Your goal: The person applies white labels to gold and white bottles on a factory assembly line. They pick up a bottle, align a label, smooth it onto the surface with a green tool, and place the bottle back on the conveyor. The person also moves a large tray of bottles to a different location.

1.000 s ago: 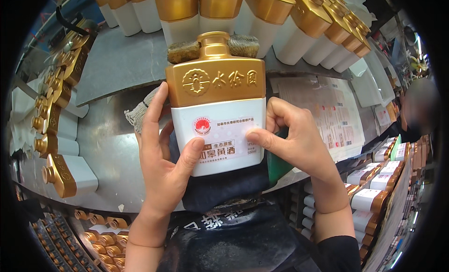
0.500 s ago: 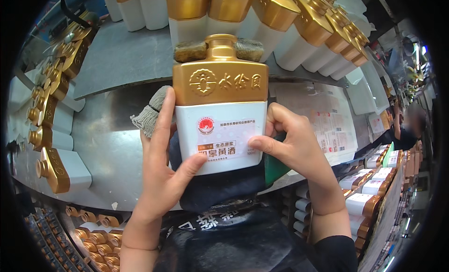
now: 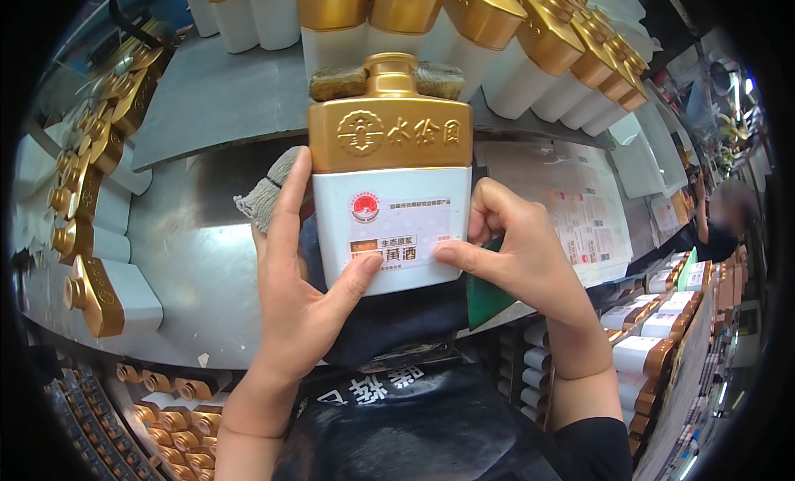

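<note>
Between my two hands is a flat white bottle [image 3: 393, 187] with a gold shoulder and neck, its broad face turned up to me. My left hand [image 3: 302, 266] grips its left side, the thumb lying on the printed decal [image 3: 403, 233] low on the white face. My right hand [image 3: 517, 241] holds the lower right edge, thumb on the decal's corner and fingers curled behind. A grey knitted finger cover [image 3: 272, 191] sits at the left hand's fingertips. Behind the neck lies a brownish, worn block or pad [image 3: 338, 83], partly hidden by the bottle.
White-and-gold bottles [image 3: 489, 21] stand along the raised grey shelf [image 3: 211, 96] at the back. More bottles [image 3: 116, 295] line the left. Printed decal sheets [image 3: 571, 208] lie on the right of the metal table [image 3: 190, 233]. Racked bottles [image 3: 654, 324] and a person [image 3: 729, 220] are at right.
The bottle has tipped slightly and its lower edge has risen a little. My left thumb has slid rightward across the decal; both hands keep their hold.
</note>
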Available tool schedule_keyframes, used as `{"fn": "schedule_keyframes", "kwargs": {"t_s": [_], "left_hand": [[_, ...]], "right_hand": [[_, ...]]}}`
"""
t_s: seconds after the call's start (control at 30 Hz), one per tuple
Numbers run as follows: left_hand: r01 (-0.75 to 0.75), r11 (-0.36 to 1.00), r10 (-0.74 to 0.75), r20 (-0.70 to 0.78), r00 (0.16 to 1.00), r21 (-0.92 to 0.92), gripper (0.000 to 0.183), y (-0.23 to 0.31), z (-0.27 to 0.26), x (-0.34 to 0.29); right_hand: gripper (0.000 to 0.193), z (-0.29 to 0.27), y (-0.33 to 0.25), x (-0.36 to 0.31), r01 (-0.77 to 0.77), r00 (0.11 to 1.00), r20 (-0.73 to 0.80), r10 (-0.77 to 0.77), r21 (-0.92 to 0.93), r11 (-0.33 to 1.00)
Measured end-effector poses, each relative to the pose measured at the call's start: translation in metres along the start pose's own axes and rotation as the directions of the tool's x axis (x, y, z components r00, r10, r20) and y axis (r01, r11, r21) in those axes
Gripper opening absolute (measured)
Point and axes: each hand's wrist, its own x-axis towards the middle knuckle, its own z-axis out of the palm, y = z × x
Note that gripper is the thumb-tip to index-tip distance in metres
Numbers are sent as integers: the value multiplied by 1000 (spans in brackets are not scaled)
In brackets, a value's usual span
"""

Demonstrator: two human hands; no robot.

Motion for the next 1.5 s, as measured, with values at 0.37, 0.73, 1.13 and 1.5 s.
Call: {"fn": "schedule_keyframes", "kwargs": {"t_s": [0.37,0.73,1.13,1.5], "left_hand": [[52,995,-52,1,999,-86,82,0,-1,0],[-169,942,151,83,985,291,62,-6,-13,-3],[-234,795,63,306,950,560,42,17,0,7],[-264,815,110,310,944,516,41,18,7,8]], "right_hand": [[45,-1,4,1,54,999,9,-53,-24,998],[34,-10,42,-14,-45,999,55,1,820,571],[48,-22,80,-14,24,844,-192,501,946,322],[18,25,20,-58,7,989,-122,86,614,789]]}}
